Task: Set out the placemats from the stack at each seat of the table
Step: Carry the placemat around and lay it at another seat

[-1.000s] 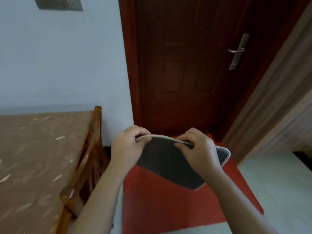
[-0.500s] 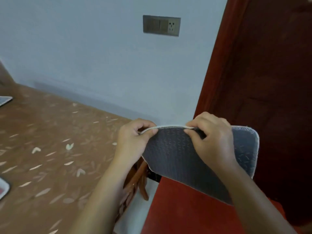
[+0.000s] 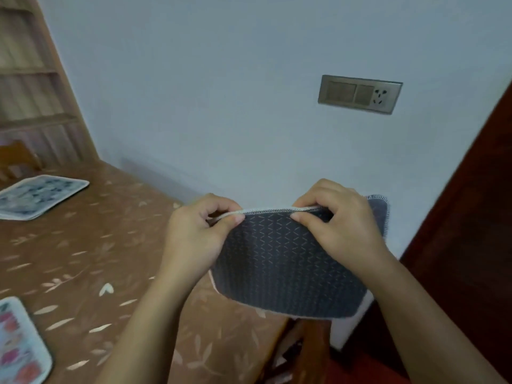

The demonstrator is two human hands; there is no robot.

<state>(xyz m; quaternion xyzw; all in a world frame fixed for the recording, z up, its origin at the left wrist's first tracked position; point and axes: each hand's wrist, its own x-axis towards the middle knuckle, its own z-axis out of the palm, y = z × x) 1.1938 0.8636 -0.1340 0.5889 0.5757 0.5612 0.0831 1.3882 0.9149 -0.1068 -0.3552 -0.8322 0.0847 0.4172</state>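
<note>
up in the air over the corner of the table, a dark grey placemat is held by two bare hands. the left hand pinches the top edge near its left end, with the thumb on the near side and the fingers curled over the back. the right hand pinches the same edge further right in the same way. the mat hangs down from that edge and shows a bumpy grey side with small slanted marks and a white stitched rim. it touches only the hands. the table has a brown cloth with pale leaves on it. a light placemat lies flat at the far left side, and a second light placemat with pink and red shapes lies at the near left edge; both are blurry and no words can be read on them. a metal switch and socket plate sits on the pale wall. a dark red door stands at the right and wooden shelves at the far left.
</note>
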